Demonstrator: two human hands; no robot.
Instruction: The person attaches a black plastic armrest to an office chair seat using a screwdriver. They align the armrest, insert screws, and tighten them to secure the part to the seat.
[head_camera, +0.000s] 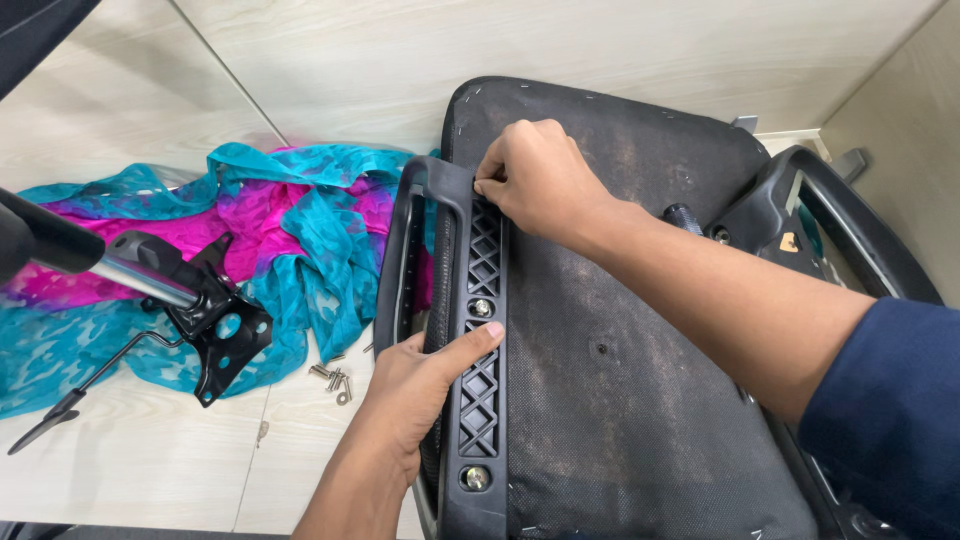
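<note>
My black plastic armrest bracket (480, 330), lattice-ribbed with two silver bolts, lies flat along the upturned seat's (620, 380) left edge.

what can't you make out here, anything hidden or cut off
Head view:
- Right hand: fingertips curled under, so anything pinched is hidden.
- Loose screws on the floor: too small to count.
- Armrest bracket: lower end cut by the bottom edge.
- Chair mechanism: its column leaves the left edge.

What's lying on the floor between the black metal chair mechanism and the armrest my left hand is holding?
A small pile of loose screws and the edge of the teal and pink cloth, seen in the head view.
</note>
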